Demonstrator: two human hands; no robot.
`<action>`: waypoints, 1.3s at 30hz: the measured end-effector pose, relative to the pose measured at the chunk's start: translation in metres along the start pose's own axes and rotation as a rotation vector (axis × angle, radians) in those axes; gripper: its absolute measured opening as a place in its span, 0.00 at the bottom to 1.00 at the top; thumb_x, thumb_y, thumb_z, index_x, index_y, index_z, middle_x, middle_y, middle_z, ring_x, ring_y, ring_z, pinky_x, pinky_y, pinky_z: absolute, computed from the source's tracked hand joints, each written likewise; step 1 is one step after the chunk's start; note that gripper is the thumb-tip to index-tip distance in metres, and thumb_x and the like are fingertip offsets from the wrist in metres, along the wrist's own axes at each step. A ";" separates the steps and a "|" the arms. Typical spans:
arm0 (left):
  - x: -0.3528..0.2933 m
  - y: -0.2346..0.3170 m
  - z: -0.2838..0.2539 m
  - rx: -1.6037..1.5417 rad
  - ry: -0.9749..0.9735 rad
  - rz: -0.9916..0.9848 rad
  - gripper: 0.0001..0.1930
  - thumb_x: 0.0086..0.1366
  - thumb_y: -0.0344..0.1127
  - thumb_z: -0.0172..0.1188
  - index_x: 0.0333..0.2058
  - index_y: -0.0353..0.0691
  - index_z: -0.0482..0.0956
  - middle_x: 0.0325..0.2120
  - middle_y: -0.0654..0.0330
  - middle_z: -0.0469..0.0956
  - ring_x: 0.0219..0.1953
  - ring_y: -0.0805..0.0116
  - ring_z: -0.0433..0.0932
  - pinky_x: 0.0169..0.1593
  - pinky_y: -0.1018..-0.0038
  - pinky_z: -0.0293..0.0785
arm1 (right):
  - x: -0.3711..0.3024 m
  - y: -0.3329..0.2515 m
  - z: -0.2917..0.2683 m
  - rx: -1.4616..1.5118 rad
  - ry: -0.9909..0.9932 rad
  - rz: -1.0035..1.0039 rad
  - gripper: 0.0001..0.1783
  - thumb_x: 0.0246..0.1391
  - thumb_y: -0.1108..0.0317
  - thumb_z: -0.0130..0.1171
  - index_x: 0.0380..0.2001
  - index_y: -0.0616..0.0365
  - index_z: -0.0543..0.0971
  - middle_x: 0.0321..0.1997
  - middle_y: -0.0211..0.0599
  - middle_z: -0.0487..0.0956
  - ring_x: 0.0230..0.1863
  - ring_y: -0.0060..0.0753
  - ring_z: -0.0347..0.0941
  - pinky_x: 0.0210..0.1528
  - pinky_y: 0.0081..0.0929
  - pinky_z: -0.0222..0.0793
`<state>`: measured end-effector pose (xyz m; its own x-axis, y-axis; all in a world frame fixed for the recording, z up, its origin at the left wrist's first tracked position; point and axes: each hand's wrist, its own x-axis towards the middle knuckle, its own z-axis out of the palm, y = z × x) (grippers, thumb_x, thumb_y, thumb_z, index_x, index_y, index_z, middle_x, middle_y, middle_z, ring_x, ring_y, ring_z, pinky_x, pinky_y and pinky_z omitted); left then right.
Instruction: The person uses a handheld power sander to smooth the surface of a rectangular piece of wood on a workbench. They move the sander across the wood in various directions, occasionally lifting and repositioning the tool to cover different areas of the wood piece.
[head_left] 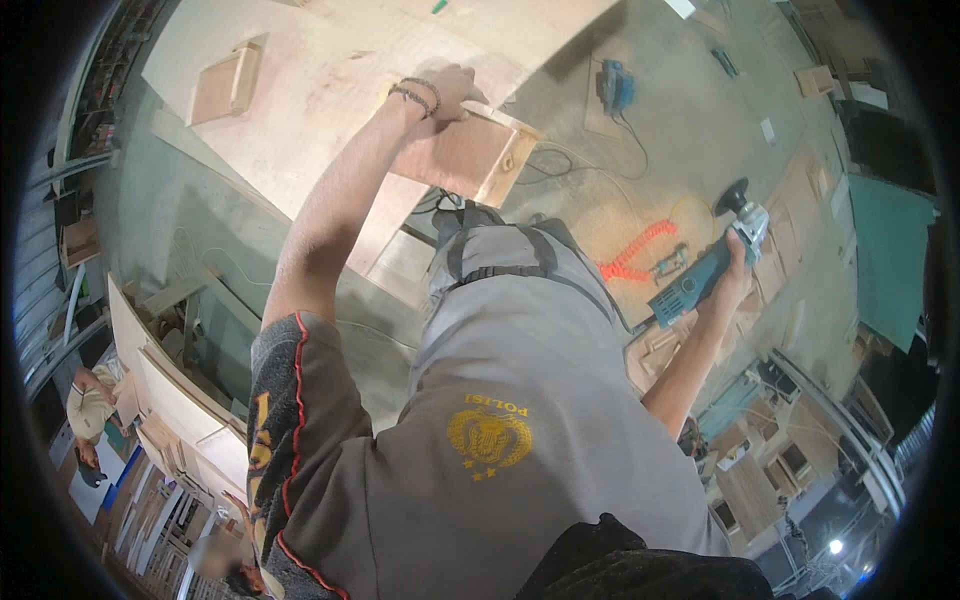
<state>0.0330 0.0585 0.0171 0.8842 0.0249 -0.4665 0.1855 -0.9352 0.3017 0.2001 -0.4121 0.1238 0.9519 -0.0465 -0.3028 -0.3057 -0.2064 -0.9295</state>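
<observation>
My left hand (447, 92), a dark beaded bracelet at its wrist, is closed on the far edge of a small wooden box (455, 155). The box rests near the corner of a pale wooden tabletop (330, 110), its brown flat face towards me. Off to my right, my right hand (738, 268) is wrapped round the body of a teal angle grinder (692, 287). A round black pad (733, 196) sits on the grinder's head, well away from the box. Some fingers of each hand are hidden.
A second wooden box (222, 85) lies at the tabletop's left. On the floor to the right are a blue power sander (616, 87) with its cord, an orange coiled air hose (640, 248) and wood pieces. Another person (92, 405) works at the far left.
</observation>
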 end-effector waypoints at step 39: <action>0.034 0.010 0.066 0.012 1.007 -0.352 0.11 0.65 0.40 0.55 0.28 0.41 0.79 0.35 0.53 0.78 0.46 0.49 0.71 0.56 0.53 0.65 | -0.025 0.088 0.155 -1.073 -1.058 -0.626 0.41 0.40 0.46 0.77 0.53 0.54 0.71 0.38 0.51 0.84 0.39 0.56 0.84 0.38 0.47 0.79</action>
<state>0.0363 0.0267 -0.0510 0.7297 0.5697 0.3783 0.5000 -0.8218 0.2732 0.1468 -0.2780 0.0167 0.3398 0.8613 -0.3778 0.6852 -0.5019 -0.5278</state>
